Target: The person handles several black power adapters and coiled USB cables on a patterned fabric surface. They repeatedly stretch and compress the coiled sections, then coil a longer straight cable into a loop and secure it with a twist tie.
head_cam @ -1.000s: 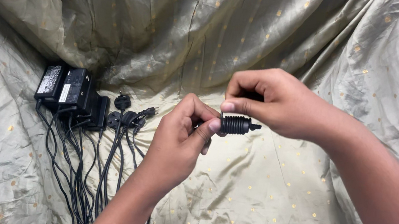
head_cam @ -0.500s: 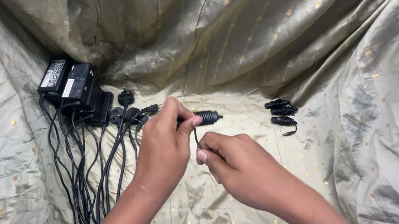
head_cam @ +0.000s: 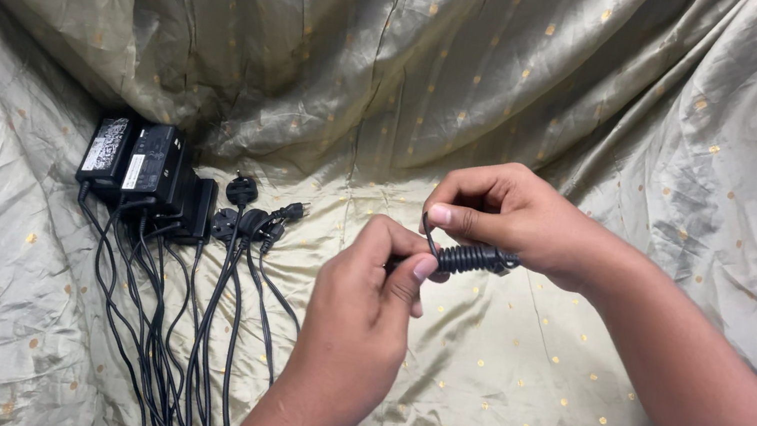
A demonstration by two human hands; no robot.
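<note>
hands — left hand (head_cam: 364,307) and right hand (head_cam: 500,212) — pinch coiled black cable (head_cam: 471,257); white-labelled black adapters (head_cam: 143,168) lie left.

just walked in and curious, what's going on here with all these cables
A person is working over a draped gold-dotted cloth. Both hands hold a small black cable bundle wound into a tight coil: the left hand pinches one end, and the right hand grips the other with a loop of cord by its fingers. To the left, several black power adapters lie in a row on the cloth, their cords and plugs spread beside them.
</note>
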